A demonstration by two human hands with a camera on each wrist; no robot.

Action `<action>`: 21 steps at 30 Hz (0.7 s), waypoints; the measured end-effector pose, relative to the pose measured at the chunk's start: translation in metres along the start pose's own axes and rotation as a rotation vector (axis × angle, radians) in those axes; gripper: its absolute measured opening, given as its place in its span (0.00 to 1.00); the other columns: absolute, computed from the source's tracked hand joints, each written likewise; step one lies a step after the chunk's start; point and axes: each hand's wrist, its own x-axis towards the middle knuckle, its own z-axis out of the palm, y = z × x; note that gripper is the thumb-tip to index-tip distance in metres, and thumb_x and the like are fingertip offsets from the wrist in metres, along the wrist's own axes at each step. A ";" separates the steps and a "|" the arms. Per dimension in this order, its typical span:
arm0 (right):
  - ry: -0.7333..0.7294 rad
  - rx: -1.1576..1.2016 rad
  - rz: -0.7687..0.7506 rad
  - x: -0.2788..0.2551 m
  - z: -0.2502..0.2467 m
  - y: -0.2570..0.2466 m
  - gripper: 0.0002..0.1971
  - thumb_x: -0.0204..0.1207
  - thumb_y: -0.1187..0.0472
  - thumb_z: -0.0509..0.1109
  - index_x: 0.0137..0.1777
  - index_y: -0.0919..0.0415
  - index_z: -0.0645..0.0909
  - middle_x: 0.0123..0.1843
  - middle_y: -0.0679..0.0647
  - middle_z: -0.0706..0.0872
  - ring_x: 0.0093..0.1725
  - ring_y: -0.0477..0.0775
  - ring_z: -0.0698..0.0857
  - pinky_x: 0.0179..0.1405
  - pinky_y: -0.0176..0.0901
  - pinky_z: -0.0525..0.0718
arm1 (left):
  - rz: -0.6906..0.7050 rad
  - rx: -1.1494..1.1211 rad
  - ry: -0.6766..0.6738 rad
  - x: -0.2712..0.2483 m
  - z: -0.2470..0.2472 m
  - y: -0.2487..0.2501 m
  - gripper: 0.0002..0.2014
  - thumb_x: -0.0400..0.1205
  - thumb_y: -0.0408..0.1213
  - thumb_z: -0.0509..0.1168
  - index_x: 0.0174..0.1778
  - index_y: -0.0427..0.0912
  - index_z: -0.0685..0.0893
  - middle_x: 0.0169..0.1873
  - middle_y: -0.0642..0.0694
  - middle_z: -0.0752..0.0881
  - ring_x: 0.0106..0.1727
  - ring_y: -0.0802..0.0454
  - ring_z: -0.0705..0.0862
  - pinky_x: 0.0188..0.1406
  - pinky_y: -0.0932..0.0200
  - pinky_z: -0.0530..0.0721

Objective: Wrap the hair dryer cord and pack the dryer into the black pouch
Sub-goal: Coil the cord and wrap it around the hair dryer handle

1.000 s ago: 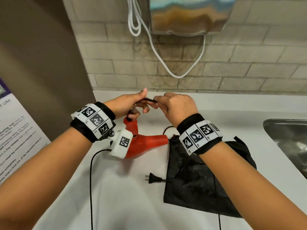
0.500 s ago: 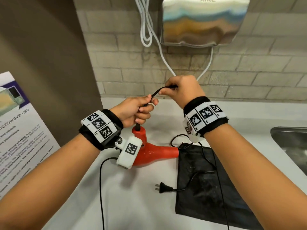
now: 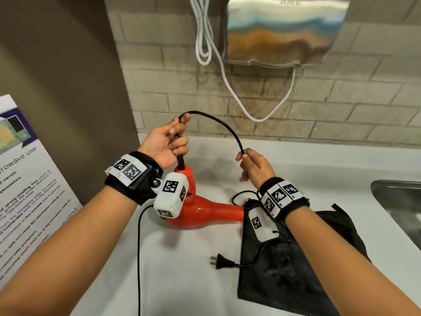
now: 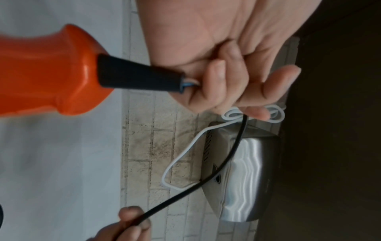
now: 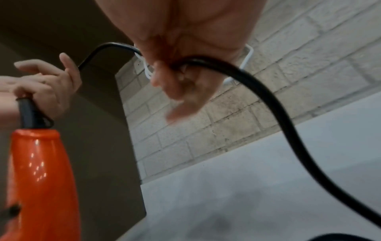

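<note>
The orange hair dryer point(image 3: 205, 210) lies on the white counter point(image 3: 182, 270), handle up, nozzle pointing right at the black pouch point(image 3: 284, 277). My left hand point(image 3: 168, 142) grips the black cord point(image 3: 218, 120) just above the handle's strain relief point(image 4: 140, 78), with the cord running up over the raised index finger. From there the cord arcs right to my right hand point(image 3: 252, 165), which pinches it point(image 5: 185, 63) above the counter. The plug point(image 3: 222, 261) lies on the counter at the pouch's left edge. More cord trails over the pouch.
A steel hand dryer point(image 3: 282, 30) with a white cable point(image 3: 230, 87) hangs on the brick wall behind. A steel sink point(image 3: 401, 210) is at the right edge. A printed notice point(image 3: 25, 190) leans at the left. A thin black wire point(image 3: 138, 258) runs down from my left wrist.
My hands were together above the handle. The right hand slid out along the cord to the right and lower, drawing out an arc, while the left hand rose slightly with its index finger lifted.
</note>
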 end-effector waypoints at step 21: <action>-0.232 -1.032 -0.613 -0.067 0.019 -0.045 0.18 0.68 0.64 0.74 0.59 0.55 0.80 0.34 0.55 0.84 0.28 0.61 0.85 0.20 0.42 0.77 | 0.151 0.372 0.190 0.018 0.026 -0.023 0.14 0.87 0.32 0.47 0.67 0.42 0.69 0.64 0.48 0.78 0.54 0.43 0.84 0.41 0.53 0.89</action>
